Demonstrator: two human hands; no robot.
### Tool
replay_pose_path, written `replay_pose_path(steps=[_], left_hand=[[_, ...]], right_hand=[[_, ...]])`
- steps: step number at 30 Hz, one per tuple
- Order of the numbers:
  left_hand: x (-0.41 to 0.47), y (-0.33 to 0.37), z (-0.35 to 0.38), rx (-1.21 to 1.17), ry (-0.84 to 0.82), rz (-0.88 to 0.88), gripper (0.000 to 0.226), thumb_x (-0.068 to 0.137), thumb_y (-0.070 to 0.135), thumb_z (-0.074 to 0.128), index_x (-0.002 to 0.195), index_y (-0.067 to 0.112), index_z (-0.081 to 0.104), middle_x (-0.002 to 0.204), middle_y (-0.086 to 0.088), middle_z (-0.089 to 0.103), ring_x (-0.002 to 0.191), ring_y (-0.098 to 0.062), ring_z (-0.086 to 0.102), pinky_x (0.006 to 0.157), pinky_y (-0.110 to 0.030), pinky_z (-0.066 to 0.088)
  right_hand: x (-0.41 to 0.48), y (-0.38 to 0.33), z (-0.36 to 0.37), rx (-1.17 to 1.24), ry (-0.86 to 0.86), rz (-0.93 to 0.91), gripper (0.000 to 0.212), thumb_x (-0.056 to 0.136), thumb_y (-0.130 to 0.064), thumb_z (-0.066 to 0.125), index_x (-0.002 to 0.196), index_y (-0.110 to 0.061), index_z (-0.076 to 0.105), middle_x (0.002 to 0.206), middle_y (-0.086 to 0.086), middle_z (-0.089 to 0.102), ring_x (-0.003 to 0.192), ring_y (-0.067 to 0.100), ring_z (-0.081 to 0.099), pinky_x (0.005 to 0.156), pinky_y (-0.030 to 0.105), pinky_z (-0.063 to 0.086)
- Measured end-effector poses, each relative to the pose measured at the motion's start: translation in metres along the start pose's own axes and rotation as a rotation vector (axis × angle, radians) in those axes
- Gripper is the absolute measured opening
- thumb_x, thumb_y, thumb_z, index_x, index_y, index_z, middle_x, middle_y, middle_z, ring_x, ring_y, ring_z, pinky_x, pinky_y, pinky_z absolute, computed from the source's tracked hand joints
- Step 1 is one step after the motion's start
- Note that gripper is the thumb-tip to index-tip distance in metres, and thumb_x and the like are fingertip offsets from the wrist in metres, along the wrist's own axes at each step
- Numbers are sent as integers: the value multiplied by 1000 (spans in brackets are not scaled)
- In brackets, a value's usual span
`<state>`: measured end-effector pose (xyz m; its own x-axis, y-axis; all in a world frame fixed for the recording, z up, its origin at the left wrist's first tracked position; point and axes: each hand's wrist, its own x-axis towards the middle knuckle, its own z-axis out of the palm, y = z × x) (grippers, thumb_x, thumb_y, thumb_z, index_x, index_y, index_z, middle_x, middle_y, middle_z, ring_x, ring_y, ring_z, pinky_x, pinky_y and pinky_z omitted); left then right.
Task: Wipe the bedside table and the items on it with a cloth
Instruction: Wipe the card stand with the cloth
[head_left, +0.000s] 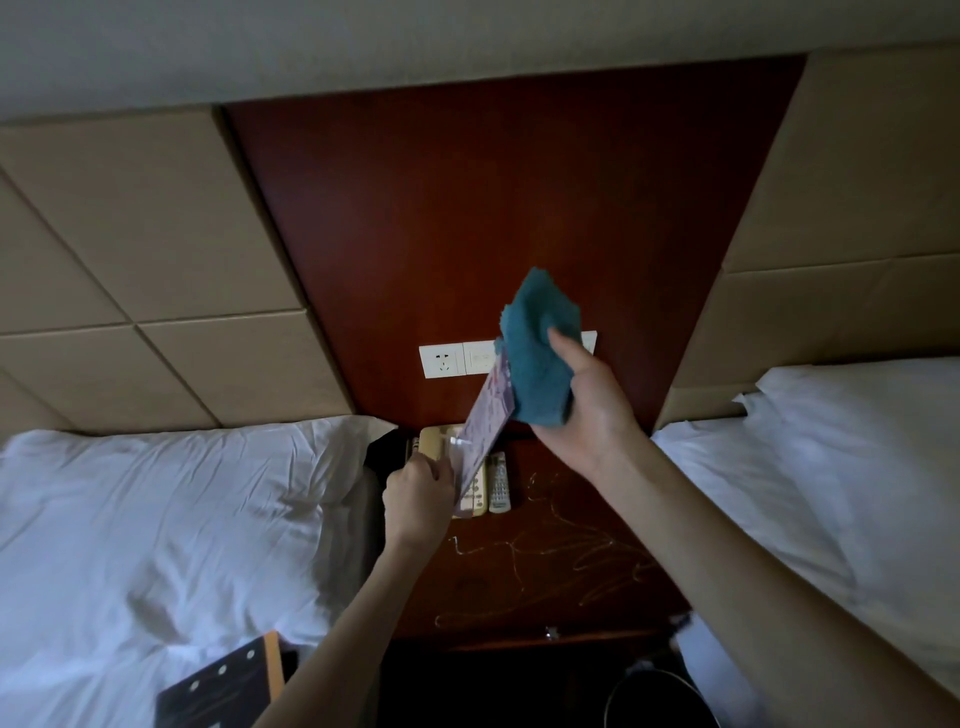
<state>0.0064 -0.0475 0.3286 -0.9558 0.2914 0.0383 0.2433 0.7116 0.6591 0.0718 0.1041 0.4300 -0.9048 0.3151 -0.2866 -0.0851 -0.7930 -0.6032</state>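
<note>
Cloth (537, 358) is bunched in the right hand (592, 400) grip, up over the desk (545, 571). It touches the top right side of a card (485, 431). Left hand (415, 493) pinches the card's low end; the card leans up and right.

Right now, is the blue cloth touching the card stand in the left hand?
Touching. The head view shows the blue cloth in the right hand lying against the upper edge of the card stand held by the left hand, with no gap.
</note>
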Motion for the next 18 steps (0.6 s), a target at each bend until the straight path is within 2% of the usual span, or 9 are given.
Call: replay_pose_path(steps=[3, 5, 6, 8, 10, 12, 14, 18], left_hand=[[-5, 13, 1, -65, -5, 53, 31, 95, 16, 49, 72, -3, 57, 62, -16, 60, 51, -27, 54, 47, -32, 39], [-6, 23, 1, -111, -3, 85, 31, 95, 16, 49, 70, 1, 58, 62, -14, 61, 48, -22, 53, 41, -23, 36], [-6, 27, -1, -127, 5, 92, 32, 95, 17, 49, 68, 1, 58, 60, -13, 60, 48, -21, 51, 42, -23, 36], [-5, 32, -5, -158, 7, 84, 34, 94, 19, 50, 66, 1, 57, 56, -9, 57, 48, -21, 51, 47, -29, 38], [-5, 31, -8, -199, -42, 51, 36, 94, 21, 50, 64, 3, 55, 53, -4, 53, 47, -19, 49, 49, -30, 38], [-8, 29, -9, -281, -136, -2, 38, 95, 19, 49, 59, 6, 51, 50, -1, 48, 43, -14, 43, 48, -28, 35], [-12, 28, -10, -406, -240, -57, 35, 96, 17, 47, 63, 7, 53, 51, -1, 47, 42, -11, 40, 44, -24, 33], [-24, 30, -19, -596, -424, -38, 34, 96, 5, 43, 65, 9, 57, 47, 4, 51, 37, -5, 40, 39, -18, 30]], right_hand=[[1, 13, -8, -12, 27, 42, 40, 93, -34, 50, 128, -15, 52, 129, 13, 59, 122, 25, 53, 108, 41, 37], [-1, 29, -14, -53, 40, 73, 40, 94, -34, 48, 130, -15, 51, 127, 11, 61, 119, 25, 54, 109, 43, 34], [-3, 36, -17, -75, 45, 77, 39, 95, -33, 47, 129, -15, 52, 126, 10, 61, 119, 24, 54, 108, 44, 35], [-5, 45, -23, -128, 44, 49, 31, 96, -31, 45, 121, -17, 56, 124, 9, 62, 117, 24, 55, 106, 43, 38], [-7, 47, -27, -242, 44, -1, 26, 96, -29, 45, 115, -18, 58, 120, 8, 63, 112, 23, 57, 102, 42, 42], [-7, 46, -30, -407, 78, -57, 26, 95, -28, 48, 115, -16, 59, 115, 8, 65, 108, 24, 60, 98, 42, 45], [-8, 45, -34, -539, 108, -116, 21, 94, -28, 50, 107, -18, 63, 106, 5, 68, 102, 23, 62, 93, 40, 47], [-6, 38, -43, -716, 155, -243, 16, 94, -30, 50, 95, -23, 64, 92, -1, 68, 86, 14, 64, 72, 27, 44]])
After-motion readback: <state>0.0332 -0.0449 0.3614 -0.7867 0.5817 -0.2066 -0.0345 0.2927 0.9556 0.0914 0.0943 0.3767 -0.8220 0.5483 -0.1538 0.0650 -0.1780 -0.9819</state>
